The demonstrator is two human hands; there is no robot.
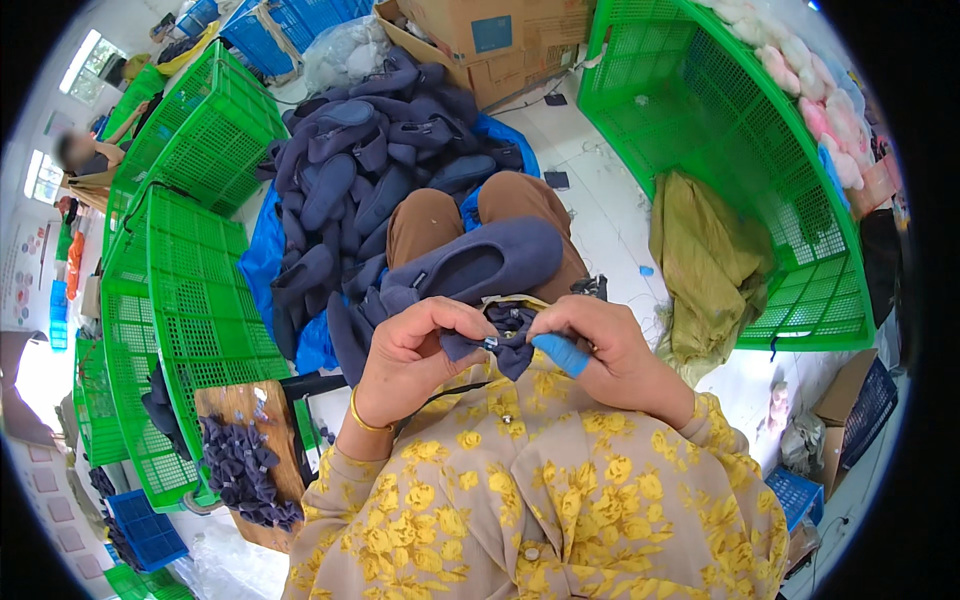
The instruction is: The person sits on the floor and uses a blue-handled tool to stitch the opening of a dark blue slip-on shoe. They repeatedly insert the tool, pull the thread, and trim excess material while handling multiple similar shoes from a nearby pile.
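- Left hand (405, 352) and right hand (610, 352) both closed in a pinch on a small dark-blue fabric bow (505, 338), centre of frame, just above the chest; a small metal piece shows at its middle.
- Right index finger wrapped in a blue finger guard (560, 354), pressed to the lower right edge of the bow.
- Gold bangle (362, 415) on left wrist; sleeves of a yellow-flowered blouse (540, 500) filling lower centre.
- Directly above the hands: one dark-blue slipper (480, 262) lying across the lap, toe toward right of frame, close to the bow but contact not discernible.
- Judged step: bow being shaped or readied between the fingertips, not yet fixed to the slipper.
- Judged next move: calls for a firm pinch, bow centred over the slipper's front, guarded finger taking the pressure.
- Upper centre: heap of matching slippers (370, 170) on a blue sheet (262, 262).
- Lower left: wooden board (235, 400) carrying a pile of finished bows (245, 470).
- Green plastic crates (190, 290) at left, another green crate (740, 130) upper right, olive cloth (705, 260) beside it, cardboard boxes (490, 40) at top.
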